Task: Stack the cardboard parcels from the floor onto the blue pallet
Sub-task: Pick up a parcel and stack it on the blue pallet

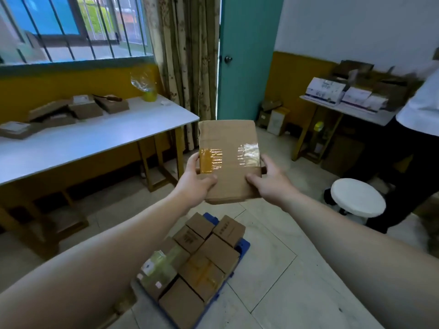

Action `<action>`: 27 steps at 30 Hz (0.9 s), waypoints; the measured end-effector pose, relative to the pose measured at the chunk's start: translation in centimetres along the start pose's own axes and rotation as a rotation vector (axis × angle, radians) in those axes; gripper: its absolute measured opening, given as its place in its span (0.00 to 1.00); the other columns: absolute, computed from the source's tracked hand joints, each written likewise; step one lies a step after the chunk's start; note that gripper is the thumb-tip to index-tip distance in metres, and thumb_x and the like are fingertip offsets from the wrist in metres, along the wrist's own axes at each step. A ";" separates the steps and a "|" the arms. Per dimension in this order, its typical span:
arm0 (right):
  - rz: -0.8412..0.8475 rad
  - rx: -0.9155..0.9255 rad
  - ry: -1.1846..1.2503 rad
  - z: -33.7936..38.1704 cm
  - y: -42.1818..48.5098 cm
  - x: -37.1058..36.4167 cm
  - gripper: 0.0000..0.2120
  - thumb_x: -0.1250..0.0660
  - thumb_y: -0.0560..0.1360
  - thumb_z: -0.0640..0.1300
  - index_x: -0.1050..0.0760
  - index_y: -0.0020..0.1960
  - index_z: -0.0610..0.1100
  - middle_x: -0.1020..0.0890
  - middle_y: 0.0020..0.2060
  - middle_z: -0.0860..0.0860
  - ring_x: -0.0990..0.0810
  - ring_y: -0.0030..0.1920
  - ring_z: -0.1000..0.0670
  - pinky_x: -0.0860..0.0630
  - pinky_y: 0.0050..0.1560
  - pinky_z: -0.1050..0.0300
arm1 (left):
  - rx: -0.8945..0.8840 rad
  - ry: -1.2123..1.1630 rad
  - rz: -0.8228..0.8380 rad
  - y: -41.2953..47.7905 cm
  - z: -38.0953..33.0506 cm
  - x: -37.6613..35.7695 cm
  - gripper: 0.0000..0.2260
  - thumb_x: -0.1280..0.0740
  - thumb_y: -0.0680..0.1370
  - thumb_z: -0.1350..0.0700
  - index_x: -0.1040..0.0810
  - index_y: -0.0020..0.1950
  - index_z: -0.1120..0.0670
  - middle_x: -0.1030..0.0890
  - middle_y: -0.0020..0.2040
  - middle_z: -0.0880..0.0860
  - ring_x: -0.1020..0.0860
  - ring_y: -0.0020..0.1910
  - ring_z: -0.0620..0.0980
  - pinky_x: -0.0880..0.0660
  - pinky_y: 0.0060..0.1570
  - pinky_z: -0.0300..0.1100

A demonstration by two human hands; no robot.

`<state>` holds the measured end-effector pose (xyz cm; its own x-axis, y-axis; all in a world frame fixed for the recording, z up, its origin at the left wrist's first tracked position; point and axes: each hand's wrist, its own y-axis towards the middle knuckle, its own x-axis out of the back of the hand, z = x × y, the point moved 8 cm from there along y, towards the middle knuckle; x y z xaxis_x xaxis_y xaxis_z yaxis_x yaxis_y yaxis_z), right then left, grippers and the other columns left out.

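Both hands — left hand (198, 184), right hand (268, 179) — hold the flat brown taped cardboard parcel (229, 160) by its near edge, high above the blue plastic pallet (244, 245). It could tip and fall — the packed brown boxes (209, 257) leave little room.

— How are the arms placed?
— Both reach straight out, forearms bare. The left hand (198, 180) grips the near left edge of a flat brown taped cardboard parcel (228, 136), thumb on top; the right hand (269, 178) grips the near right edge the same way.
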<state>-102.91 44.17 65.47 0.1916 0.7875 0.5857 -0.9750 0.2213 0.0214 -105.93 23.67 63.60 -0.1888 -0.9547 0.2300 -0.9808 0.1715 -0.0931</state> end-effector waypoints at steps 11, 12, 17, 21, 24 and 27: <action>0.330 0.102 -0.048 -7.1 15.3 -0.9 0.30 0.35 0.78 0.49 0.45 0.75 0.58 0.31 0.50 0.59 0.32 0.39 0.64 0.37 0.33 0.68 | 0.184 -0.090 -0.248 9.2 3.5 -6.7 0.31 0.33 0.77 0.54 0.47 0.73 0.39 0.27 0.55 0.45 0.22 0.50 0.45 0.20 0.43 0.44; 0.361 0.109 -0.053 -7.3 16.2 -1.3 0.31 0.36 0.78 0.49 0.48 0.75 0.60 0.31 0.51 0.59 0.31 0.39 0.63 0.36 0.32 0.68 | 0.206 -0.103 -0.266 9.7 3.8 -6.8 0.31 0.34 0.77 0.54 0.46 0.73 0.38 0.26 0.55 0.46 0.22 0.50 0.46 0.20 0.42 0.45; 0.519 0.119 -0.049 -7.3 20.0 -5.1 0.38 0.34 0.77 0.51 0.56 0.76 0.63 0.27 0.63 0.52 0.24 0.50 0.52 0.25 0.46 0.57 | 0.308 -0.141 -0.357 12.1 5.6 -5.4 0.30 0.35 0.78 0.55 0.47 0.74 0.38 0.25 0.57 0.50 0.22 0.51 0.49 0.19 0.40 0.47; 0.603 0.159 -0.169 -7.2 22.9 -8.8 0.48 0.29 0.73 0.54 0.64 0.75 0.64 0.32 0.70 0.49 0.27 0.55 0.49 0.25 0.50 0.54 | 0.354 -0.137 -0.389 15.4 7.4 -3.7 0.30 0.35 0.78 0.55 0.48 0.74 0.39 0.25 0.55 0.50 0.22 0.50 0.49 0.20 0.39 0.47; 0.652 0.157 -0.199 -8.0 25.1 -10.7 0.49 0.28 0.72 0.53 0.62 0.76 0.63 0.35 0.71 0.48 0.28 0.61 0.47 0.26 0.56 0.50 | 0.376 -0.127 -0.386 18.2 8.7 -3.3 0.30 0.35 0.78 0.55 0.47 0.73 0.38 0.26 0.53 0.48 0.22 0.49 0.49 0.20 0.38 0.46; 0.694 0.164 -0.230 -8.7 28.0 -12.2 0.50 0.27 0.70 0.54 0.62 0.75 0.64 0.36 0.71 0.48 0.29 0.62 0.47 0.26 0.58 0.48 | 0.396 -0.128 -0.397 20.6 9.9 -3.2 0.30 0.35 0.78 0.55 0.48 0.74 0.39 0.27 0.53 0.47 0.23 0.48 0.47 0.22 0.33 0.41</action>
<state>-131.58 45.75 51.88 -0.4849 0.5708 0.6626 -0.8708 -0.3854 -0.3053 -125.04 27.86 51.31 0.2215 -0.9535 0.2045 -0.8772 -0.2864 -0.3853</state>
